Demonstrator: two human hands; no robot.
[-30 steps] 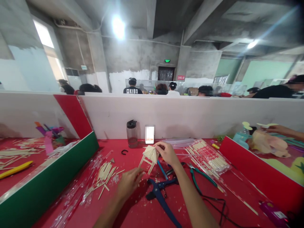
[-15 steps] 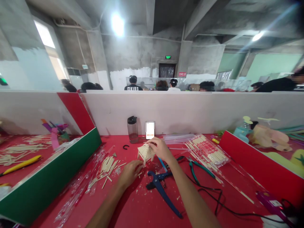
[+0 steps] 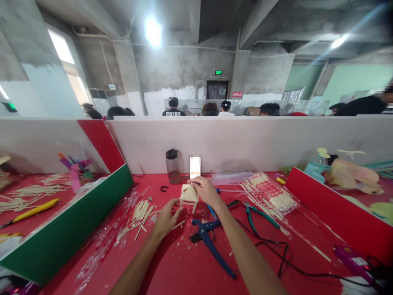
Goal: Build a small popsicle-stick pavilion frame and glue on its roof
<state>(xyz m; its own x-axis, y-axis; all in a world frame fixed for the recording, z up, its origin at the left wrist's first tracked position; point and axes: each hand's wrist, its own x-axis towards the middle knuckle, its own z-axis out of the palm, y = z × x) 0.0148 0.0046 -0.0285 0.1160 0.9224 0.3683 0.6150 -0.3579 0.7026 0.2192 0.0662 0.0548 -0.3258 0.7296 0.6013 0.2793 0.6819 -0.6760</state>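
Both hands steady the stick hut (image 3: 188,193): right hand (image 3: 206,191) grips its roof, left hand (image 3: 166,217) pinches its base, likely mid-assembly, calling next for a gentle hold.

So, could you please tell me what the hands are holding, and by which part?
The small stick-built house model: the right hand grips its roof from the right, and the left hand touches its lower left leg.
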